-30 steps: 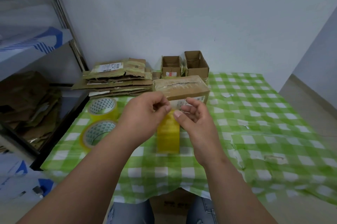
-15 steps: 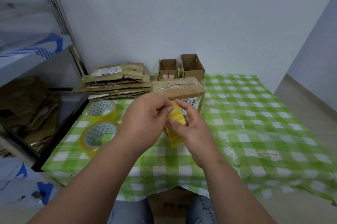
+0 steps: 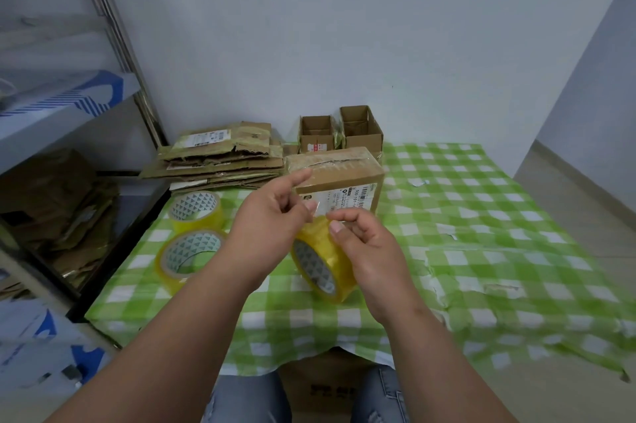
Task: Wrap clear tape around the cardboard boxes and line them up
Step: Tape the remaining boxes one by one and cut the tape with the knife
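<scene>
Green checked tablecloth (image 3: 481, 188), metal shelf (image 3: 69, 102), white wall (image 3: 344, 26), jeans (image 3: 247, 398)

Both hands (image 3: 272, 233) (image 3: 364, 250) on tape roll (image 3: 321, 259) – taped box (image 3: 339, 181) behind

Checked table (image 3: 481, 181) bears two tape rolls (image 3: 192, 252), flattened cardboard (image 3: 220, 164), boxes (image 3: 339, 174).

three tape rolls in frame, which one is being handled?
The tape roll in the middle, standing on edge between the hands; the right hand grips it. The other two rolls lie flat at the left, untouched.
</scene>
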A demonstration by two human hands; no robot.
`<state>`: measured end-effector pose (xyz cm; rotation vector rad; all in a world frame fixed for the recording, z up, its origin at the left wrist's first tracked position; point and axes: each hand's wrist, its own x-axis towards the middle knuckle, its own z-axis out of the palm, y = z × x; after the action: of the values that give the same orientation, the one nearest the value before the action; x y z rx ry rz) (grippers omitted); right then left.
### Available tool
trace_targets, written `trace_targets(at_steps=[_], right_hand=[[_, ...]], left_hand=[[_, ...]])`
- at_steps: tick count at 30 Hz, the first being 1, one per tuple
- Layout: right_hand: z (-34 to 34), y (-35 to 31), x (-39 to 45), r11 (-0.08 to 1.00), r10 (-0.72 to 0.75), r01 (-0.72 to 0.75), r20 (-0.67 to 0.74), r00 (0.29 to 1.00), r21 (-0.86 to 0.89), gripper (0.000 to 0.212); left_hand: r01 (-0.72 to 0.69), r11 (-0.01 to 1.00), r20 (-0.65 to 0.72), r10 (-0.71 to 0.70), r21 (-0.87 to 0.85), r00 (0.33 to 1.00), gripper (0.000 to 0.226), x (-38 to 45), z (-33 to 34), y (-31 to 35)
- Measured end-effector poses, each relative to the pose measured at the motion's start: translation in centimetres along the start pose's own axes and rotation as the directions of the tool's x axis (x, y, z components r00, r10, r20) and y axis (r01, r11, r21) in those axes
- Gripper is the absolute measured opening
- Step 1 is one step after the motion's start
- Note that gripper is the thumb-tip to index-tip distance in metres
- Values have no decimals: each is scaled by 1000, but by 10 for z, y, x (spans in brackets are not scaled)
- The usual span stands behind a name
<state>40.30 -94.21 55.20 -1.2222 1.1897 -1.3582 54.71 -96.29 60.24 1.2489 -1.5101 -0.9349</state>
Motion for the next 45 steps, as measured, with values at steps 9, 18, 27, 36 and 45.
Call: trace_targets(at_steps=[9,18,27,36,45], right_hand=[[2,8,-8,1000,-20,22,-78,997,18,24],[0,3,-11,997,-49,44,-84,995,-59,14],[-7,-5,-6,967,-76,57,-69,995,-247,51],[-2,3,-1,492,-112,186,149,982,-851,32],[-13,16,19,598,-264,153,-14,964,-786,13]], left_hand=[[44,993,61,-51,111,997,10,-6,10,-9],[13,978,52,-25,208,998,17,-7,17,-10],[85,994,2,-85,72,996,16,-2,15,-21],[195,912,-24,-200,361,979,17,3,13,-67],[77,915,-274,38,396,961,51,16,1,-65]])
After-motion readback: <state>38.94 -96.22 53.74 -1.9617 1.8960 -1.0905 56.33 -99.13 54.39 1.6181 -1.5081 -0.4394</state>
